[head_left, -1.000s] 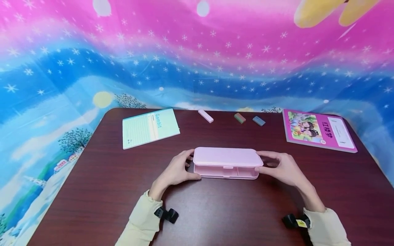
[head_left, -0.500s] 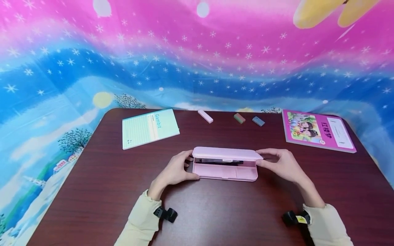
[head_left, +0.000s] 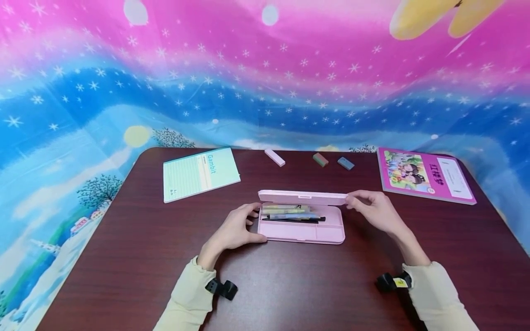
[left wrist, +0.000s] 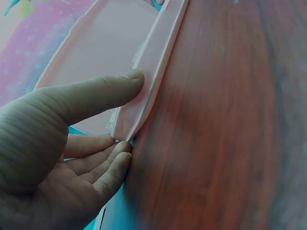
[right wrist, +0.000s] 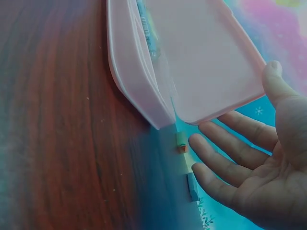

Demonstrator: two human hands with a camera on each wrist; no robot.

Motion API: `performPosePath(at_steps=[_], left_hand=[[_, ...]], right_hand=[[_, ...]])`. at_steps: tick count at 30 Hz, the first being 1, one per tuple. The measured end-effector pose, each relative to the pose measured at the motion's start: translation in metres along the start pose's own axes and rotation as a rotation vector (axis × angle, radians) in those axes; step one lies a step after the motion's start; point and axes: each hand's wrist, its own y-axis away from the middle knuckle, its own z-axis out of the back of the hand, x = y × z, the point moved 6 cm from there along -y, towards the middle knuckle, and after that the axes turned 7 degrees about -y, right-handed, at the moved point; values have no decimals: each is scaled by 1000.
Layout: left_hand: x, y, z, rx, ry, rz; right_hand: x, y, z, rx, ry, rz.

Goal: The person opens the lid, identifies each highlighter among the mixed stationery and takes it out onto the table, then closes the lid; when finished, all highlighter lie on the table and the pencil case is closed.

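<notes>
A pink pencil case [head_left: 330, 234] lies on the table, its lid [head_left: 304, 197] raised along the back. Several pens [head_left: 290, 216] rest in its rear compartment; a narrow divided tray runs along the front. My left hand [head_left: 233, 230] grips the case's left end, thumb at the front and fingers round the side; the left wrist view shows the thumb [left wrist: 105, 96] against the wall. With thumb and index finger, my right hand [head_left: 378, 211] holds the lid's right edge. In the right wrist view its other fingers [right wrist: 225, 158] spread below the lid.
On the dark wooden table [head_left: 290, 285], a green notebook [head_left: 200, 174] lies back left and a pink book [head_left: 426, 176] back right. Between them are a pale pink block [head_left: 275, 157], a green-brown block [head_left: 320, 159] and a blue block [head_left: 345, 163]. A patterned cloth [head_left: 248, 82] hangs behind.
The lid has swung up and back from nearly closed, with my right hand rising along with it. The pens inside have come into view. My left hand has stayed at the left end.
</notes>
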Motion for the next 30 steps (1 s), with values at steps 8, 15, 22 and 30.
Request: performPosePath(at_steps=[8,15,22,30], left_hand=[[-1,2,0,0,3,0],[0,1,0,-5,3,-10],[-1,0,0,-3,9,-24],[1,0,-1,3,10,-16]], right_hand=[[-3,-9,0,58,-110,-31],[-9,-19,-1,54,-126,-62],[-20,-25,-5,19,-110,-64],[-29,-31,-12,-41,-90,-79]])
